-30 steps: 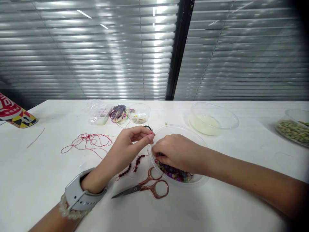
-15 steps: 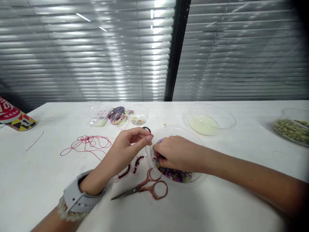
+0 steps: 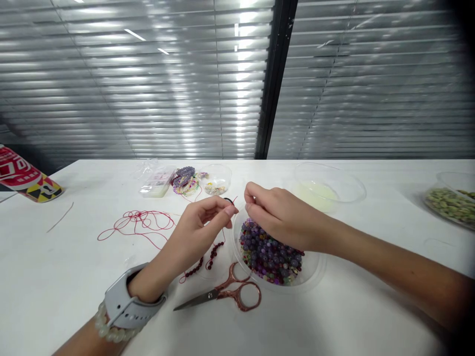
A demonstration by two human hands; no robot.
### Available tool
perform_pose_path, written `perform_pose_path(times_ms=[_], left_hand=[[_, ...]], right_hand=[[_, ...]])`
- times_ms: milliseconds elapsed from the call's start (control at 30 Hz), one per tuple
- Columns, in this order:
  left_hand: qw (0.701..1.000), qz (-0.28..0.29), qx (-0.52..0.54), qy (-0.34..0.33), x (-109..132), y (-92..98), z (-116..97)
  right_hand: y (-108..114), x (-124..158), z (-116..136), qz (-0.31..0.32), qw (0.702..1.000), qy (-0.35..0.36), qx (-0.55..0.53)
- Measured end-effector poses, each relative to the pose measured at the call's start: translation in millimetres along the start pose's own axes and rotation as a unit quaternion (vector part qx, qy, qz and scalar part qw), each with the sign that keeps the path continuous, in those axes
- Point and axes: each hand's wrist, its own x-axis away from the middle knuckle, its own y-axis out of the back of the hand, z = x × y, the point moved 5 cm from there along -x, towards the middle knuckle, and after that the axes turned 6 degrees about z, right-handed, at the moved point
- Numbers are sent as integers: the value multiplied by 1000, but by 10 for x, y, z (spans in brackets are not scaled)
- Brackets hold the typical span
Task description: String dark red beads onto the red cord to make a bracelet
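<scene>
My left hand (image 3: 196, 230) pinches the end of a red thread (image 3: 139, 222) between thumb and forefinger, just left of a clear bowl (image 3: 315, 269) of purple and mixed beads (image 3: 269, 254). A short run of dark red beads (image 3: 208, 257) hangs on the thread below that hand. My right hand (image 3: 280, 215) is raised above the bowl with its fingertips pinched together close to the left fingertips; what they hold is too small to make out. The left wrist wears a grey watch and a pale bead bracelet.
Copper-coloured scissors (image 3: 226, 294) lie in front of the bead bowl. Behind stand a clear bowl with pale contents (image 3: 326, 185), a small bowl of beads (image 3: 217, 178), a heap of bracelets (image 3: 183, 179) and a clear box (image 3: 156, 180). A bowl of green beads (image 3: 451, 202) sits at the right, a red package (image 3: 24, 180) at the left.
My right hand has lifted out of the bead bowl and moved up towards my left fingertips, uncovering the beads. My left hand has stayed in place with the thread.
</scene>
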Motion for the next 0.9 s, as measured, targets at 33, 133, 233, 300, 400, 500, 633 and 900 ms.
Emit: perform_pose_path(times_ms=[33,133,233,300,400,500,633,900], left_hand=[[1000,-6,3,-4,1,5,-7],[999,-12,47,-14,6,8,-6],[994,0,110,-7,23,-8,16],[993,7,121,3,42,-17,23],[996,6,92,3,69,-15,7],[998,6,67,-3,82,-9,-13],[998,7,61,0,71,-5,-22],[998,2,66,1,58,-3,-7]], right_hand=[[-15,-6,6,-3,999,12,-43],[-73,-30,10,-15,981,53,-186],[-109,-53,-4,-21,950,75,-301],[-128,-70,-6,-2,934,80,-348],[-141,-92,-4,25,919,87,-385],[-143,-110,-14,30,911,94,-400],[-156,-131,-37,29,910,93,-402],[-164,-131,-48,26,907,96,-408]])
